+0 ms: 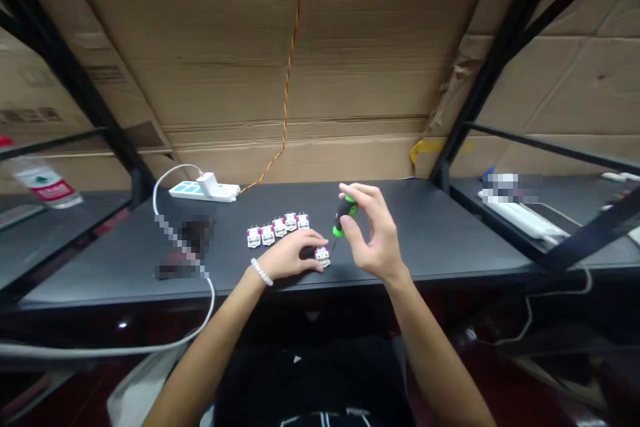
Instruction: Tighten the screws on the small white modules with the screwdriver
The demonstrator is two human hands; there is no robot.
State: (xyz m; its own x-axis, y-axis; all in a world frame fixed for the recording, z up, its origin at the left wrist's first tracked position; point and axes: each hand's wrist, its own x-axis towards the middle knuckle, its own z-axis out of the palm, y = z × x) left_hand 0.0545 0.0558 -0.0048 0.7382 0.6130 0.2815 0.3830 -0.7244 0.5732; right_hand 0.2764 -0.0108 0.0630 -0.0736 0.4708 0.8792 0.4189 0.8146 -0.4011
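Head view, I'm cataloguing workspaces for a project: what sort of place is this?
Probably a makeshift electronics workbench. A dark bench backed by cardboard sheets holds a row of small white pin-legged modules and a power strip, and the right hand holds a green-and-black screwdriver.

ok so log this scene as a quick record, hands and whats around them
left hand: fingers on a small white module
right hand: holding a black and green screwdriver
nearby: five matching modules in a row
surface: dark desk
also: power strip with white plug
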